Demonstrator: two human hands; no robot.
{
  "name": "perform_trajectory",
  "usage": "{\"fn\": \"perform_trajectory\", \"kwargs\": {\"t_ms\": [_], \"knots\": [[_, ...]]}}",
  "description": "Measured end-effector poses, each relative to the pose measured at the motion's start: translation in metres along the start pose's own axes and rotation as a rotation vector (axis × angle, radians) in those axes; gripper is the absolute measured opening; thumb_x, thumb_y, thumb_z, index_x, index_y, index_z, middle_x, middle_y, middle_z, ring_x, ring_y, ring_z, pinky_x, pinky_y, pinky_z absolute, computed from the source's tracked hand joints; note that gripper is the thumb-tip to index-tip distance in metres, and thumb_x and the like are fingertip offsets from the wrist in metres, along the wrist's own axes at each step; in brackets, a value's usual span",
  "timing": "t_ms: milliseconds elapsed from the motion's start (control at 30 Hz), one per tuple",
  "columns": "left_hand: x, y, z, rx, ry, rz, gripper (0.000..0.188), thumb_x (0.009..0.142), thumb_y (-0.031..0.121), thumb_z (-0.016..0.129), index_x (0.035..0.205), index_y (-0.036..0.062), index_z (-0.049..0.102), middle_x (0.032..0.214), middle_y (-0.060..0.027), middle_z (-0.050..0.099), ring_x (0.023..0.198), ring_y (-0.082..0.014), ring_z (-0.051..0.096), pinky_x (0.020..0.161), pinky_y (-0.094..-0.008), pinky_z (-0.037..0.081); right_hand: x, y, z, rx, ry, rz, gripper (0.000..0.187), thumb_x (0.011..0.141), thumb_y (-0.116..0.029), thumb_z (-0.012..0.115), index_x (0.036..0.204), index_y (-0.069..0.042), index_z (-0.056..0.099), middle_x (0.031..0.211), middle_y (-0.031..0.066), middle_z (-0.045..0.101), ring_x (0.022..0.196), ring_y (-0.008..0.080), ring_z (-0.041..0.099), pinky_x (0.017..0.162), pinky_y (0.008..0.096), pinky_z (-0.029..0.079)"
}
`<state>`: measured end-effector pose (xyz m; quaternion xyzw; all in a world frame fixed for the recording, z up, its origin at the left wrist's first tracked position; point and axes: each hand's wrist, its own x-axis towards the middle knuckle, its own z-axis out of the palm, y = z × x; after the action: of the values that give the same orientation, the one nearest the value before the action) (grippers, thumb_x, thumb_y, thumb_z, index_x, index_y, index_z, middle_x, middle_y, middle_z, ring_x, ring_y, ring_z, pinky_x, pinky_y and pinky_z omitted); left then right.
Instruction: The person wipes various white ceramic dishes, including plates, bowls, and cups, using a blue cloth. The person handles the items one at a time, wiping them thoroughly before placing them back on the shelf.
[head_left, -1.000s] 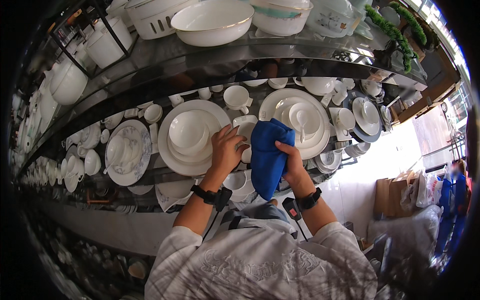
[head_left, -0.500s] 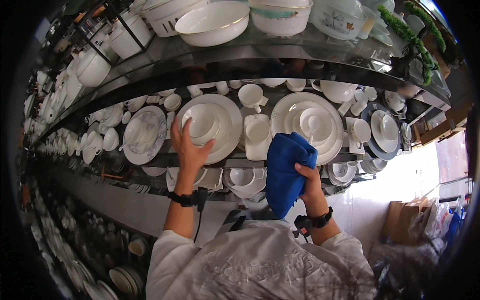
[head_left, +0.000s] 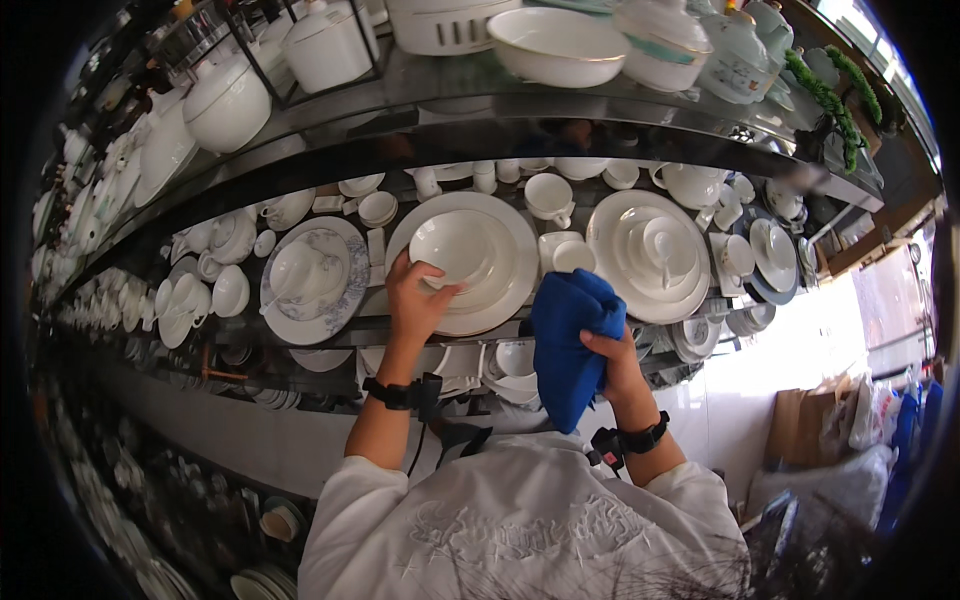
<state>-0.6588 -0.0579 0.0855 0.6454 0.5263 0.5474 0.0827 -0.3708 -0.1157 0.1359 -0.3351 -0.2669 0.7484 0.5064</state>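
My left hand [head_left: 416,298] is at the near left side of a white bowl [head_left: 452,240], its fingers bent and its thumb against the near rim. The bowl sits in the middle of a stack on a large white plate [head_left: 515,262]. In my right hand [head_left: 618,365] is a bunched blue cloth [head_left: 570,345], held upright in front of my chest. The cloth hides part of a small white square dish [head_left: 560,252] behind it. To the right stands another place setting, a large plate [head_left: 602,215] with stacked bowls and a white spoon [head_left: 665,262].
Above runs a glass shelf edge [head_left: 470,137] bearing a wide white bowl [head_left: 560,45] and lidded pots. A floral plate [head_left: 345,240] with bowls lies to the left, a dark blue-grey plate [head_left: 735,225] to the right. More dishes sit on the lower shelf. Cardboard [head_left: 795,430] and plastic bags are at far right.
My left hand has come down onto the bowl's near rim and its spread fingers have drawn together. The dishes have shifted right in view. My right hand keeps the blue cloth.
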Motion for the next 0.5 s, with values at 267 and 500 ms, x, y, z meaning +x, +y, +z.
{"fn": "perform_trajectory", "kwargs": {"t_ms": [267,500], "knots": [[-0.013,0.019,-0.078,-0.121,-0.377,0.123,0.051,0.056,0.01,0.09,0.098,0.0136,0.062,0.133,-0.0199,0.044,0.126,-0.0414,0.044,0.099,-0.0449,0.043,0.038,0.069,0.094,-0.214,0.178,-0.182,0.049,0.083,-0.002,0.066,0.129,-0.002,0.051,0.116,0.0117,0.062,0.105,0.023,0.062,0.09,0.0361,0.051],[-0.032,0.026,-0.097,-0.445,-0.396,0.149,0.073,0.074,0.026,0.081,0.135,0.0082,0.045,0.137,-0.0183,0.036,0.125,-0.0366,0.041,0.101,-0.0451,0.039,0.026,0.123,0.121,-0.734,0.083,-0.194,0.054,0.072,-0.006,0.072,0.124,-0.001,0.056,0.107,0.0096,0.066,0.097,0.0162,0.061,0.088,0.0303,0.048]]}}
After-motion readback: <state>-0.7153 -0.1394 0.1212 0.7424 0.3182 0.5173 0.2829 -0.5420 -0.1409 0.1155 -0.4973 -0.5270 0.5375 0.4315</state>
